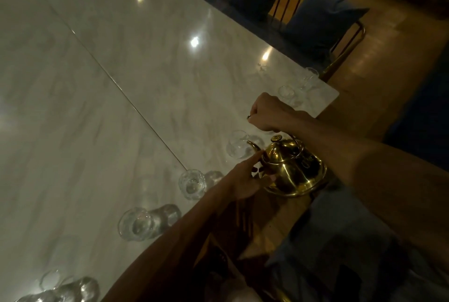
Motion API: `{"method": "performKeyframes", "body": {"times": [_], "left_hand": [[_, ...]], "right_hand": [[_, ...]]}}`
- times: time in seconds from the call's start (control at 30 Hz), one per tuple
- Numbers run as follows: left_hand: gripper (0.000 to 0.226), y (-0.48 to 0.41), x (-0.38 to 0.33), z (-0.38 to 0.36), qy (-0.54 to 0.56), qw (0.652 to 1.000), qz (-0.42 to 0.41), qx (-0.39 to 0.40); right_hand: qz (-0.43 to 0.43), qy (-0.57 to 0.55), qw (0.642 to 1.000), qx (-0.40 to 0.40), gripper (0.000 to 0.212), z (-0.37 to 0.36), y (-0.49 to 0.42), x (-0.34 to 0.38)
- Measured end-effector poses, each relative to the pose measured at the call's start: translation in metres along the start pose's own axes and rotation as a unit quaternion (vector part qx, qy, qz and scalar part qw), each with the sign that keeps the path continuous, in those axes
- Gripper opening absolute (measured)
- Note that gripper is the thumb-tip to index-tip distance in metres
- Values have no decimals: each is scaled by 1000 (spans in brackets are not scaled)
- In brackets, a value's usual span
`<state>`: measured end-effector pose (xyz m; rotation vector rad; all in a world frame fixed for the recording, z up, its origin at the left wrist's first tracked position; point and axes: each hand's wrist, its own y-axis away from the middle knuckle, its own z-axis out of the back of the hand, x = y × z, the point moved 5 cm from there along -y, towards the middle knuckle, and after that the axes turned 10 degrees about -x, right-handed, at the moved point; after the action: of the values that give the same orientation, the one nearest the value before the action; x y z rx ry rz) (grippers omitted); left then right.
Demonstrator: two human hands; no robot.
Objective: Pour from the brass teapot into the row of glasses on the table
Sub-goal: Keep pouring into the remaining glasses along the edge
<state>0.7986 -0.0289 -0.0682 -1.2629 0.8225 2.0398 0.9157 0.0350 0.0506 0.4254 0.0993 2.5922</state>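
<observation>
Pale marble table (121,107) stretches away in dim light, with a row of clear glasses (136,225) along its near edge, running from near left to far right. The left hand (245,180) lays straight fingers against the spout side of the brass teapot (294,170), gripping nothing. The pot hangs at the table's edge, its spout at the middle glass (237,145). Above it, the right hand (267,113) is fisted round the handle. Blue-cushioned chairs (320,19) stand far right

Shows polished, mirror-bright brass on the teapot (294,170) at 4 o'clock; clear smooth glass in the glasses (192,183); glossy veined marble on the table (121,83); matt blue cloth on cushions (320,24) at 1 o'clock; sheened wood floor (388,46).
</observation>
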Motion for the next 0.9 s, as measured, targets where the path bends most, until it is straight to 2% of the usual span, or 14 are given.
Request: {"method": "performKeyframes", "body": {"times": [0.23,0.47,0.9], "left_hand": [[83,-1,1,0,-16,1000,-14,-3],[75,-1,1,1,-22,999,-25,-11],[74,-5,-2,-2,-27,999,-39,-18]], "right_hand": [[4,2,1000,2,25,3,2,1],[9,-2,1000,6,27,2,2,4],[23,9,1000,4,28,5,2,3]]}}
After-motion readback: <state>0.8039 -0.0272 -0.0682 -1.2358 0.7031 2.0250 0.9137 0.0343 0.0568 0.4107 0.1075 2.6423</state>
